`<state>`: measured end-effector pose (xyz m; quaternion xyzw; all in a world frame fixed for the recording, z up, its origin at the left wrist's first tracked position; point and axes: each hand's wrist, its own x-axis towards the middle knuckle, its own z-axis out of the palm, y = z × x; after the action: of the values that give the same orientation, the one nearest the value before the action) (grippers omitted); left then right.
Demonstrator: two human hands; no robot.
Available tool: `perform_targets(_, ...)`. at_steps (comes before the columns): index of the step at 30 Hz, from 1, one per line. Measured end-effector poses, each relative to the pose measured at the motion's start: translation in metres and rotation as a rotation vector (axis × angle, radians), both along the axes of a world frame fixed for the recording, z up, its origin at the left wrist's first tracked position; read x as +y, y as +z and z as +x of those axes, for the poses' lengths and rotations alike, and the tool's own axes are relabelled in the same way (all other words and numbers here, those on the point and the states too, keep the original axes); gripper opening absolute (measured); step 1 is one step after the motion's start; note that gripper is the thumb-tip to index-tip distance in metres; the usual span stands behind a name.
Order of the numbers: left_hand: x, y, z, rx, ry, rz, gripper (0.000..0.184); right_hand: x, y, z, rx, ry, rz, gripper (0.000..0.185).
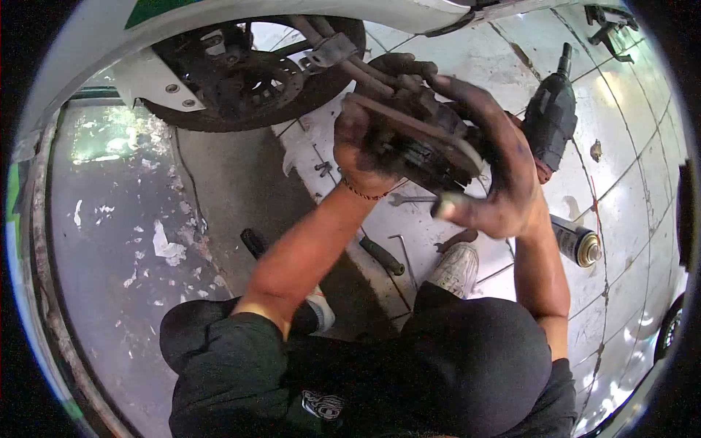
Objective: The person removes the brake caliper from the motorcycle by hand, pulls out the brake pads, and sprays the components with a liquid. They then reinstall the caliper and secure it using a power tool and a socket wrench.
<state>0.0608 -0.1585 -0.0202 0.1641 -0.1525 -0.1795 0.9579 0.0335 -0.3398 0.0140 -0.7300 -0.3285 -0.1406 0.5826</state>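
Observation:
My left hand (354,142) is closed round the near left side of a dark, greasy metal part (420,139). The part is lifted above the floor and tilted; a flat plate with a curved edge shows on it, but blur hides its exact kind. Curved over its far right side, my right hand (504,164) has its fingers spread and its thumb standing apart from the part. Whether those far fingertips press on it is hard to see. Just beyond the part is a vehicle wheel (219,120) with a brake disc (274,87).
On the tiled floor to the right lie a black impact wrench (551,120) and a spray can (582,242). Below my hands are a spanner (412,198), a green-handled tool (381,255), a hex key (406,259) and small bolts (323,168). A scuffed grey platform (131,219) stretches along the left.

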Motion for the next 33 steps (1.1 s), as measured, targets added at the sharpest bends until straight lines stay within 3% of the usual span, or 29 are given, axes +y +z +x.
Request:
perform_targets(3,0.016,0.011,-0.008,-0.018,0.094,0.320,0.072,0.017,0.004,0.015,0.160,0.028,-0.055,0.083)
perform_targets(5,0.027,0.021,-0.017,-0.064,0.172,0.641,0.068,0.029,0.010,0.014,0.124,0.035,-0.135,0.081)
perform_targets(6,0.037,0.026,-0.018,-0.054,0.195,0.648,0.068,0.035,0.010,0.014,0.089,0.018,-0.227,0.080)
perform_targets(8,0.066,0.037,-0.028,-0.210,0.119,1.084,0.070,0.050,0.007,0.006,0.158,0.050,-0.205,0.078)
perform_targets(10,0.088,0.060,-0.040,-0.285,0.104,1.052,0.071,0.065,0.015,-0.002,0.315,0.091,-0.046,0.080)
perform_targets(12,0.104,0.079,-0.053,-0.470,0.140,1.275,0.078,0.074,0.021,-0.006,0.257,0.103,-0.118,0.084)
perform_targets(13,0.121,0.091,-0.053,-0.680,0.111,1.515,0.091,0.080,0.026,-0.011,0.342,0.194,-0.036,0.086)
perform_targets(16,0.139,0.081,-0.070,-0.771,0.246,1.402,0.095,0.093,0.041,-0.021,0.450,0.316,0.020,0.092)
perform_targets(19,0.148,0.074,-0.077,-0.739,0.312,1.294,0.089,0.111,0.066,-0.036,0.791,0.304,0.099,0.095)
perform_targets(21,0.156,0.074,-0.076,-0.717,0.363,1.204,0.086,0.117,0.075,-0.040,0.780,0.220,-0.018,0.094)
perform_targets(24,0.181,0.082,-0.070,-1.043,0.472,1.303,0.070,0.138,0.078,-0.051,0.709,0.119,-0.102,0.096)
perform_targets(27,0.199,0.083,-0.068,-1.010,0.490,1.241,0.061,0.158,0.077,-0.060,0.682,0.137,-0.083,0.100)
perform_targets(29,0.210,0.078,-0.066,-0.974,0.451,1.178,0.060,0.169,0.079,-0.065,0.560,0.084,-0.179,0.102)
perform_targets(33,0.227,0.065,-0.051,-0.999,0.394,1.028,0.058,0.191,0.099,-0.067,0.574,-0.009,-0.391,0.112)
